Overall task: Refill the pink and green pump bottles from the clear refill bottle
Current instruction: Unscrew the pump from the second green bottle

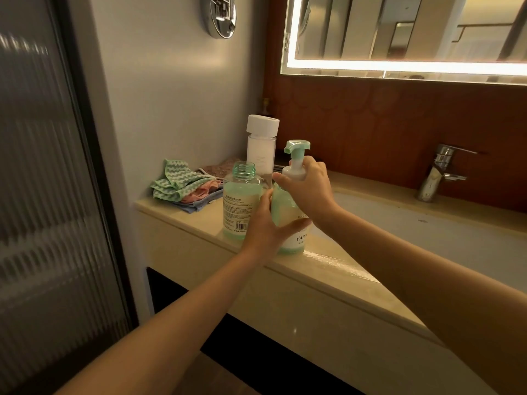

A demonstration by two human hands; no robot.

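The green pump bottle (288,220) stands upright on the beige counter (205,220), near its front edge. My left hand (266,226) holds its body from the left. My right hand (309,189) grips the white collar of its green pump head (298,148) on top. Just to the left stands a clear refill bottle (241,201) with an open neck, no cap, and greenish liquid inside. Behind both is a tall clear bottle with a white cap (262,146). No pink bottle is in view.
Folded cloths (182,186) in green, pink and blue lie at the counter's back left by the wall. A white sink basin (427,238) lies to the right with a chrome tap (439,172) behind it. A lit mirror (399,35) hangs above. A ribbed glass door (42,195) is at left.
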